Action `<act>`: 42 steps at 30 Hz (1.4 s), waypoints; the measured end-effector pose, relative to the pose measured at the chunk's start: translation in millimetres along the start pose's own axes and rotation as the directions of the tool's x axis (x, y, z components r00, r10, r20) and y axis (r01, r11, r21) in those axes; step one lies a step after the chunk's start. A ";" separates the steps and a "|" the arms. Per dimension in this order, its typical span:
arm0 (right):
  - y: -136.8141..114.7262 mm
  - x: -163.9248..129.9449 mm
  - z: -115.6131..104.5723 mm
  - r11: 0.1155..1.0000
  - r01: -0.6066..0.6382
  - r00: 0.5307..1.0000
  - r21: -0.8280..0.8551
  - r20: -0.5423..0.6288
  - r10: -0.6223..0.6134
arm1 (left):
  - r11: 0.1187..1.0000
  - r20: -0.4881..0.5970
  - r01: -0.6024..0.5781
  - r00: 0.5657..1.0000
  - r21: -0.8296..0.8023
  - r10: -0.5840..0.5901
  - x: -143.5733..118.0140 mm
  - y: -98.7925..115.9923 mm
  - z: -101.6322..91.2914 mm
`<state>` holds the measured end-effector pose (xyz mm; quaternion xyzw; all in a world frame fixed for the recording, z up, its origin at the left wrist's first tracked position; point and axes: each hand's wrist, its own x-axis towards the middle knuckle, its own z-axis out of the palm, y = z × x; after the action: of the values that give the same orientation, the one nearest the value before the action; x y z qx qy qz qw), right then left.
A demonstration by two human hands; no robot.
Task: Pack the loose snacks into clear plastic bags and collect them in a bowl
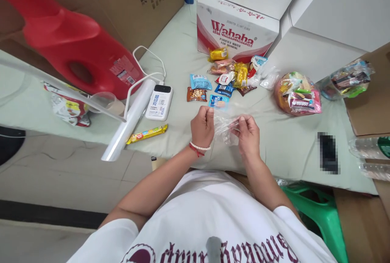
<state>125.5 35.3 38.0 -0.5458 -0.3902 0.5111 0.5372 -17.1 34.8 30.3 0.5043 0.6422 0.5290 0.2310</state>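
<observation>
My left hand [202,127] and my right hand [248,133] hold a small clear plastic bag [224,127] between them, just above the pale green cloth on the table [286,141]. Each hand pinches one side of the bag's top edge. Something small and reddish shows inside the bag. A bead bracelet and a red string sit on my left wrist. Just beyond my hands lies a blue snack packet [218,101], and behind it a loose pile of wrapped snacks [231,72].
A white Wahaha carton [236,31] stands at the back. A filled bag of snacks [297,94] lies right, another [347,78] farther right. Left are a white power bank [159,101], a yellow snack bar [147,133], a roll of clear film [129,120] and a red jug [76,47]. A green stool [319,210] stands under the table.
</observation>
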 end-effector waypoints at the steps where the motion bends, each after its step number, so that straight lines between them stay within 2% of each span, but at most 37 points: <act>1: -1.1 3.1 -1.4 1.000 0.007 1.000 -0.023 -0.004 -0.007 | 1.000 0.005 -0.006 1.000 0.002 0.006 5.1 -0.9 -1.5; 4: -3.4 9.7 -5.2 0.996 0.000 1.000 -0.087 0.018 0.002 | 0.999 0.010 0.035 0.999 -0.041 -0.035 21.5 -5.7 -3.8; 7: -5.1 12.9 -6.7 0.994 -0.076 0.996 -0.078 0.040 0.080 | 0.966 0.048 0.193 0.981 -0.171 -0.188 34.2 -14.0 -5.6; 9: -5.7 14.0 -6.8 0.992 -0.122 0.992 -0.044 0.021 0.123 | 0.896 0.105 0.342 0.940 -0.282 -0.325 35.7 -19.0 -8.6; 12: -4.9 15.6 -6.4 0.989 -0.146 0.988 0.029 -0.048 0.147 | 0.750 0.265 0.541 0.841 -0.381 -0.472 21.6 -21.6 -15.5; 14: -3.0 16.6 -5.3 0.989 -0.129 0.986 0.072 -0.101 0.136 | 0.697 0.390 0.611 0.787 -0.376 -0.479 3.2 -19.7 -18.1; 15: -1.6 16.8 -4.2 0.990 -0.113 0.984 0.087 -0.126 0.123 | 0.697 0.442 0.617 0.774 -0.365 -0.453 -6.7 -18.1 -17.6; 18: 2.6 16.5 0.4 0.990 -0.081 0.981 0.116 -0.168 0.100 | 0.740 0.534 0.551 0.787 -0.386 -0.307 -29.6 -12.3 -8.4; 20: 4.4 16.0 2.3 0.991 -0.073 0.982 0.112 -0.167 0.091 | 0.745 0.520 0.498 0.820 -0.444 -0.238 -34.4 -9.6 -0.2; 23: 3.6 19.2 -2.6 1.000 -0.004 0.987 0.017 -0.163 0.006 | 0.747 0.433 0.459 0.865 -0.481 -0.253 -28.2 -8.6 2.9; 25: 1.1 25.6 -12.2 0.992 0.069 0.986 -0.102 -0.144 -0.083 | 0.765 0.432 0.475 0.855 -0.435 -0.286 -20.7 -9.5 -3.4; 27: -1.3 34.6 -24.8 0.970 0.121 0.985 -0.212 -0.098 -0.145 | 0.779 0.509 0.521 0.803 -0.348 -0.309 -14.1 -11.7 -13.8; 31: 1.0 50.8 -49.3 0.928 0.137 0.988 -0.346 -0.021 -0.153 | 0.806 0.723 0.571 0.622 -0.154 -0.302 -7.6 -22.5 -33.9; 32: 3.7 52.9 -54.3 0.913 0.132 0.989 -0.385 -0.016 -0.150 | 0.812 0.746 0.573 0.587 -0.108 -0.315 -7.4 -26.8 -37.4; 33: 7.2 54.1 -58.9 0.890 0.129 0.988 -0.437 -0.017 -0.151 | 0.818 0.745 0.572 0.573 -0.065 -0.342 -7.6 -31.3 -40.2; 34: 11.2 54.4 -63.1 0.860 0.126 0.987 -0.495 -0.022 -0.158 | 0.825 0.724 0.565 0.581 -0.029 -0.372 -8.2 -35.8 -42.3; 35: 15.6 53.9 -66.9 0.827 0.123 0.986 -0.548 -0.029 -0.166 | 0.837 0.687 0.548 0.609 -0.003 -0.396 -9.2 -39.8 -43.9; 37: 23.9 51.6 -73.1 0.780 0.111 0.984 -0.616 -0.040 -0.172 | 0.882 0.594 0.471 0.702 0.027 -0.393 -11.9 -44.6 -45.1; 40: 32.3 46.9 -77.1 0.775 0.095 0.986 -0.624 -0.046 -0.158 | 0.965 0.472 0.250 0.843 0.082 -0.258 -16.5 -39.4 -40.3; 42: 33.8 43.9 -75.9 0.772 0.101 0.985 -0.628 -0.047 -0.168 | 0.984 0.429 0.094 0.890 0.153 -0.152 -19.4 -27.7 -30.6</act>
<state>203.1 59.9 -9.0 -0.6883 -0.5476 0.2855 0.3807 -46.2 5.7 10.6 0.5826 0.6367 0.3439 0.3701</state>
